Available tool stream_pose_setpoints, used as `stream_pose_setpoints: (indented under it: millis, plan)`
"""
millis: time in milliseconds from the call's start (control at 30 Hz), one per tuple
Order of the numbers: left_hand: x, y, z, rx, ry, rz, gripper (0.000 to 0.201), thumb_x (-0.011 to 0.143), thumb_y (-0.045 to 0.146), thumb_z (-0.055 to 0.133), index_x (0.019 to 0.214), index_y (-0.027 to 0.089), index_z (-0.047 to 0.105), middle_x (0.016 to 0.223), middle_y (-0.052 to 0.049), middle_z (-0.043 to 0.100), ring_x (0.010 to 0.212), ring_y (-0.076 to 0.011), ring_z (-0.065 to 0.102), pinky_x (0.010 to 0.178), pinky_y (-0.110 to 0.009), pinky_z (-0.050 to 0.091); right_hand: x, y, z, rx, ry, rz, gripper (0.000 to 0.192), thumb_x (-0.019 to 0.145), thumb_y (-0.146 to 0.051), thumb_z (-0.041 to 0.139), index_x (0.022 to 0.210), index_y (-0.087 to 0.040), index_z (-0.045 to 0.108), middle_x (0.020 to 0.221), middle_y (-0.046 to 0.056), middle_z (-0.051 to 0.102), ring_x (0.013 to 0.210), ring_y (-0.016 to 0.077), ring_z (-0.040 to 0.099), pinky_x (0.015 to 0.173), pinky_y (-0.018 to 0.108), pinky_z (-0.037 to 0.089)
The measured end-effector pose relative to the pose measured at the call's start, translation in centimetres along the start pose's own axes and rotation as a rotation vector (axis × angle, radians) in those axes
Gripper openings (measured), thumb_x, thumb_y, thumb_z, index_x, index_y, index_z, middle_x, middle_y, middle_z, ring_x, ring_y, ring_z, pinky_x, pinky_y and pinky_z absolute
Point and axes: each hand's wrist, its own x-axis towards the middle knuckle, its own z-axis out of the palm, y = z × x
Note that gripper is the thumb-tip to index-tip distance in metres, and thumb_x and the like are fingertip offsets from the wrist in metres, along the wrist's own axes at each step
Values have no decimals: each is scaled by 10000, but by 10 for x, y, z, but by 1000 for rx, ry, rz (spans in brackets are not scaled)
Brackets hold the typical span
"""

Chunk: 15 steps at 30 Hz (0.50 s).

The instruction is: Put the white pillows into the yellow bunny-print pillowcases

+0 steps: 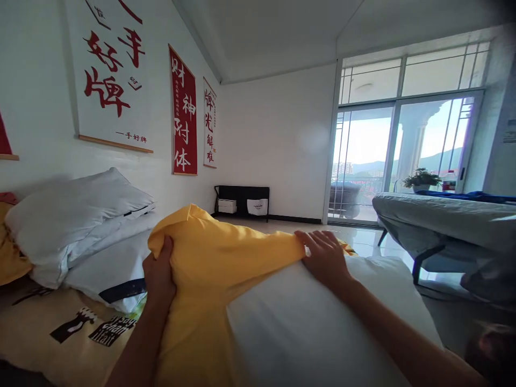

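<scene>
A yellow pillowcase (pixel 213 263) stretches between my two hands in the middle of the head view. Its left part is covered and bulging, and the edge slants up to the right. My left hand (pixel 159 274) is closed around the upper left corner, thumb on the near side. At the right end of the cloth, my right hand (pixel 324 258) pinches the edge with its fingers bent over. Below that edge, a white pillow (pixel 306 328) lies partly bare, its left side under the yellow cloth. How far it reaches inside is hidden.
White pillows (pixel 88 215) are piled at the left on a beige printed cover (pixel 32 317). On the right stands a table with a grey cover (pixel 439 215), holding a potted plant (pixel 421 178). A low black rack (pixel 242 196) is by the far wall, left of sliding glass doors (pixel 363 156).
</scene>
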Motion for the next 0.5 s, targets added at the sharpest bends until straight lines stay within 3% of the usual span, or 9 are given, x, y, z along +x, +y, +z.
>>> stream_pose_setpoints:
  millis: [67,167,233,300,333,400,467,500]
  plan:
    - [22,-26,-1,133,-102,-9,627,601,656,652,924,118,635,806,-91,670,740,-241,637,674,-372,530,-17,-5,15,155,-139,-23,307,863,-132,453,1077,-173,669,932,76,722,873,207,612,839,365,410]
    - [45,-71,-5,452,-230,70,584,671,648,549,884,111,626,856,-167,671,906,-342,638,803,-479,498,-56,-17,49,336,-360,-33,365,947,-249,396,1260,-218,581,1238,103,635,1130,226,568,951,428,409]
    - [42,-96,-4,542,-265,159,518,656,528,598,950,102,620,1046,-222,651,1121,-372,558,970,-498,405,-87,-29,73,420,-505,-1,410,968,-330,372,1352,-253,494,1382,104,516,1281,246,463,1018,496,370]
    - [21,-113,-2,597,-423,308,530,682,419,602,1105,99,585,1266,-229,565,1274,-325,450,1078,-458,300,-114,-43,92,484,-637,18,460,971,-387,359,1408,-255,418,1441,112,432,1342,256,385,1052,533,337]
    - [5,-119,-1,647,-576,408,532,727,389,573,1180,110,556,1343,-214,516,1310,-290,417,1099,-441,272,-126,-49,97,507,-683,27,480,973,-401,350,1427,-247,385,1455,119,404,1357,255,359,1063,538,326]
    - [-32,-129,-1,789,-1039,580,463,834,370,493,1250,171,538,1398,-163,487,1331,-247,400,1105,-458,255,-143,-59,100,541,-720,46,502,979,-414,327,1450,-240,338,1479,122,357,1381,249,308,1083,538,304]
    - [-63,-136,-2,925,-1458,633,457,864,387,498,1302,253,513,1439,-111,453,1347,-244,380,1101,-501,250,-154,-62,89,573,-717,36,524,977,-427,324,1470,-252,287,1508,109,301,1404,245,250,1102,542,274]
    - [-75,-139,-3,981,-1576,647,481,862,393,518,1329,283,487,1464,-95,421,1360,-251,360,1101,-526,238,-160,-61,80,591,-721,14,540,972,-435,337,1479,-266,256,1520,96,274,1412,244,226,1109,540,264]
